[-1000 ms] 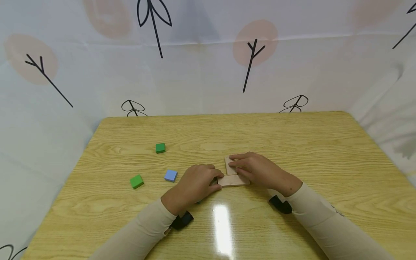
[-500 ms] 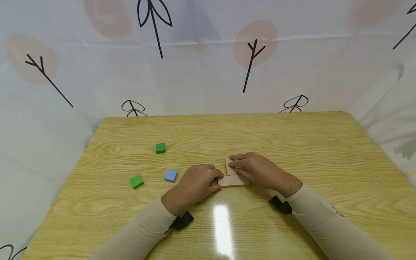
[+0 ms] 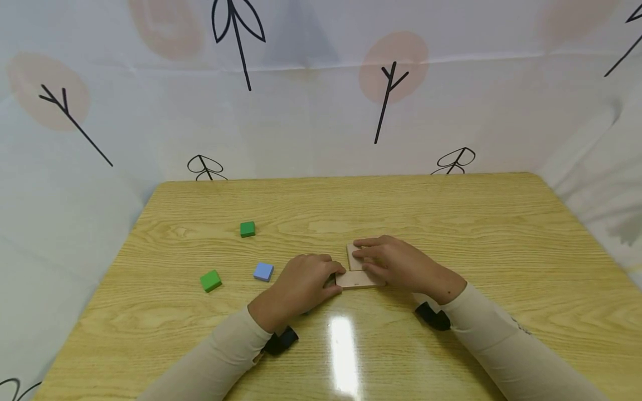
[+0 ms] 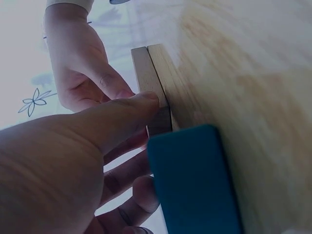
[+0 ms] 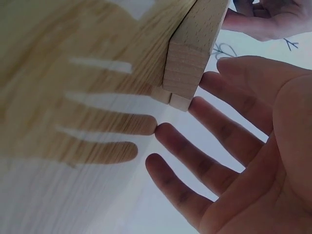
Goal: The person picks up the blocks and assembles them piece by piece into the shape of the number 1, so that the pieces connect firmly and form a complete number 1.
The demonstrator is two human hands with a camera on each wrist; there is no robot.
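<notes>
Your left hand pinches the left end of the near wooden block, whose long axis runs crosswise between your hands; your right hand, fingers loosely extended and gripping nothing, is nearer the far wooden block, touching it where it points away from you. A teal block lies beneath your left hand, a blue block and two green blocks farther left.

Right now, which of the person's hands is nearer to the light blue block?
Left: the left hand is just right of the light blue block; the right hand is farther right, at the wooden blocks.
</notes>
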